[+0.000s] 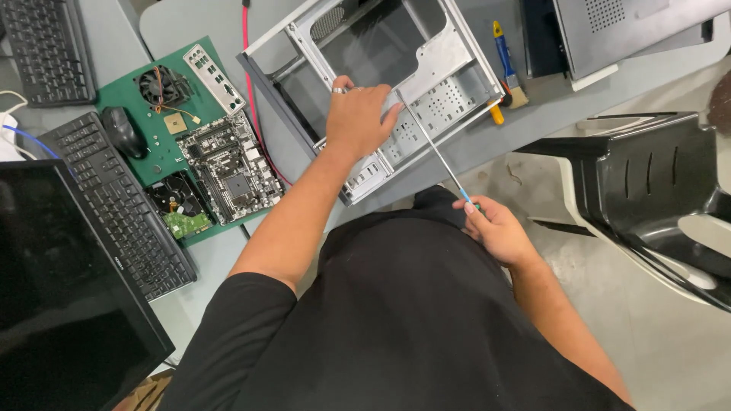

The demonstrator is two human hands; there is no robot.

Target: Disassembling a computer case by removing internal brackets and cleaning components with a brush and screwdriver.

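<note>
Left hand (356, 120) lay flat, fingers spread, on the metal frame of the open computer case (449, 57) at the table's edge. Right hand (499, 228) gripped the screwdriver (430, 141) handle, well below the case; its long shaft slanted up to the frame beside the left fingertips.

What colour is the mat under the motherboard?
Green; the mat shows clearly in the head view, left of the left hand.
</note>
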